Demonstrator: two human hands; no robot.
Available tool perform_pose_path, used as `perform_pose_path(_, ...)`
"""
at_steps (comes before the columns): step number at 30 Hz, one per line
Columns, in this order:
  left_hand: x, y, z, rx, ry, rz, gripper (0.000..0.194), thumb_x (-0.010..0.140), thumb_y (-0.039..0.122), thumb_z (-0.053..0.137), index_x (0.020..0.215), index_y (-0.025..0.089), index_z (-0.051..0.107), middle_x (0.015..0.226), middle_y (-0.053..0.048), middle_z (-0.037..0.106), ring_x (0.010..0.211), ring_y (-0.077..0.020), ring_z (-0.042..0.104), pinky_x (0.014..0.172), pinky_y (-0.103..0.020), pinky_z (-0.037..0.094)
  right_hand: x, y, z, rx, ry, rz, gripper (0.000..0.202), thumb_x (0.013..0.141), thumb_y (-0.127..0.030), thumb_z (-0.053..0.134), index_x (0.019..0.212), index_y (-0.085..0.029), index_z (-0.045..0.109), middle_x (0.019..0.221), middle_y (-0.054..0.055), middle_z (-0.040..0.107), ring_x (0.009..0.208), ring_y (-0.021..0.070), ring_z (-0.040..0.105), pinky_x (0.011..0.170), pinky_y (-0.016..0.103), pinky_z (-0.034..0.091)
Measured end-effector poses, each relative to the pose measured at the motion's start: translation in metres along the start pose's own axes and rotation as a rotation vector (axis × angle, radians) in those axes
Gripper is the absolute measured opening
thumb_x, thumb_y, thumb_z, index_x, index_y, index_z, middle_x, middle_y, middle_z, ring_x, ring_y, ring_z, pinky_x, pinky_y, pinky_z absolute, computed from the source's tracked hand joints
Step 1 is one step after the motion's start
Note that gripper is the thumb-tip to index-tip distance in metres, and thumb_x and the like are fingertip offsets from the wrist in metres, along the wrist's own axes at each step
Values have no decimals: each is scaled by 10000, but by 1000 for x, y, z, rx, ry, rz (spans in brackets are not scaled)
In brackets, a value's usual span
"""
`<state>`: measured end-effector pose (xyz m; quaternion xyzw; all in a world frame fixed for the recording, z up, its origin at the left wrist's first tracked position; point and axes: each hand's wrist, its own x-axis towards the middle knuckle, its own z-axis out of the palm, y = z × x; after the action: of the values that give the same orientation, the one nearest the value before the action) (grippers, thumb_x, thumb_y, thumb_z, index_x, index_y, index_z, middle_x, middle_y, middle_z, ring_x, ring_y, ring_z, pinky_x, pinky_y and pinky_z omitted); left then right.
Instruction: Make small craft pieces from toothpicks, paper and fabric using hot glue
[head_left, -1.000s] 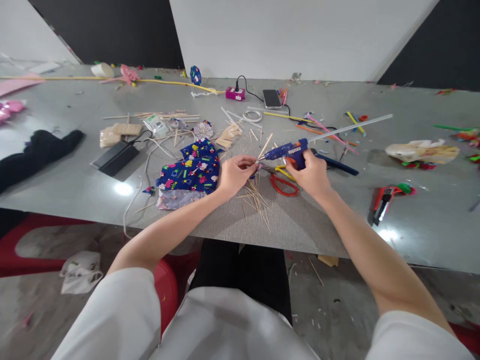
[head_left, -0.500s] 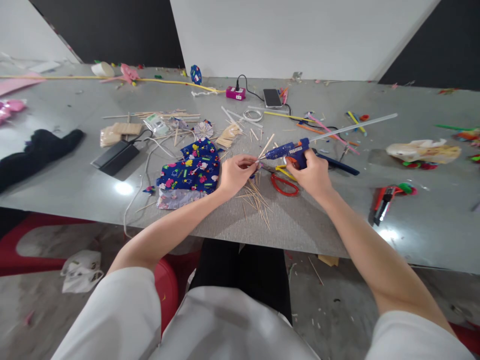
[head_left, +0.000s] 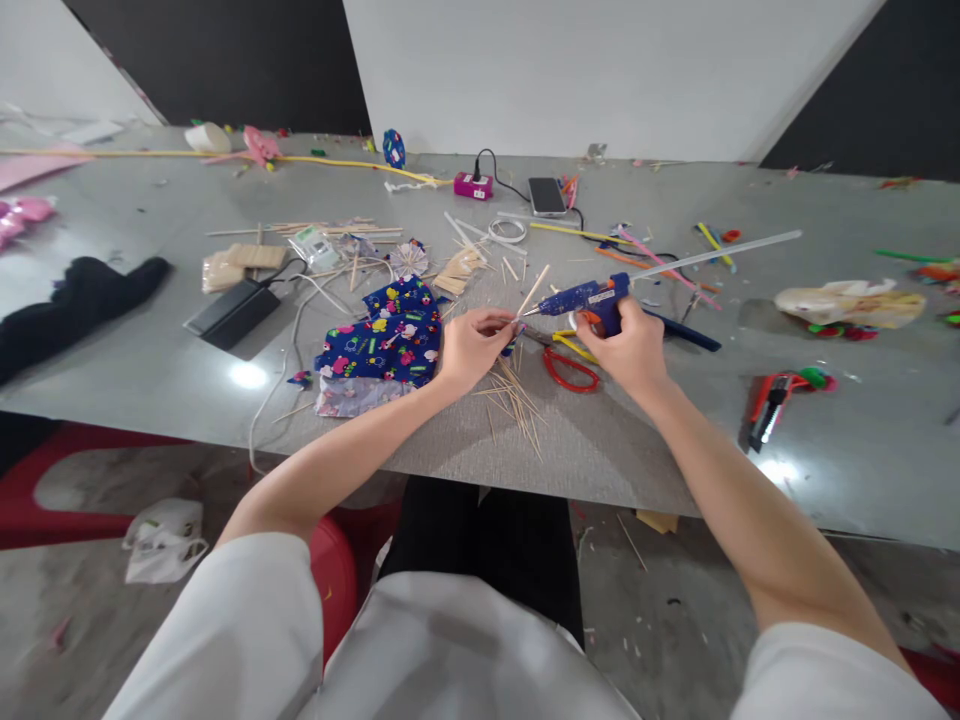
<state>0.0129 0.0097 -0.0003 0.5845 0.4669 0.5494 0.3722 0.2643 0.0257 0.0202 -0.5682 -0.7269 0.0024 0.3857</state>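
Note:
My right hand (head_left: 626,340) is wrapped round a blue glue gun (head_left: 581,298), with a long clear glue stick (head_left: 720,253) out of its back. The gun's nozzle points left, close to the fingertips of my left hand (head_left: 478,345). Those fingers pinch a wooden stick (head_left: 534,288) that slants up and right; a small bit of blue fabric shows under them. Red-handled scissors (head_left: 571,370) lie between my hands. Thin wooden skewers (head_left: 517,405) are scattered just below. Patterned blue fabric (head_left: 386,335) lies left of my left hand.
A black box (head_left: 232,315) with a white cable (head_left: 285,370) is at the left. Behind are a phone (head_left: 547,196) and a purple power adapter (head_left: 473,186). A red cutter (head_left: 771,408) lies at the right, near a dark blue strip (head_left: 686,332).
My right hand has moved slightly right with the glue gun, so its nozzle is a little farther from my left fingertips. My left hand has hardly moved.

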Motion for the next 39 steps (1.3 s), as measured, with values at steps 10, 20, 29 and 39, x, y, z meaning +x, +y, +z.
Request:
perform_pose_path(10,1,0,-1,29,21,12,138,897,291,767,991,202,814,907,-47,826,814,-170,792,679,-250,623,2,-6,-5,23,5,38,301,870,-506,712,879,-247,559,697,31,641,614,220,615,670,395,541)
perform_pose_path(20,2,-1,-1,18,20,25,120,905,287,745,979,206,793,943,-48,821,829,-166,786,709,-261,631,2,-4,-5,8,41,38,373,902,-612,664,941,-243,618,723,56,690,634,247,658,689,422,578)
perform_pose_path(29,1,2,-1,31,36,36,92,906,254,731,956,200,786,924,-44,812,795,-148,761,725,-261,619,2,0,-3,68,74,74,350,910,-573,663,965,-228,630,795,76,720,699,257,691,712,426,578)
perform_pose_path(39,2,-2,-1,42,35,48,83,906,262,728,943,211,783,928,-43,811,798,-152,752,740,-280,611,4,2,-3,106,111,92,373,911,-597,649,965,-228,656,780,74,705,682,249,673,704,437,582)
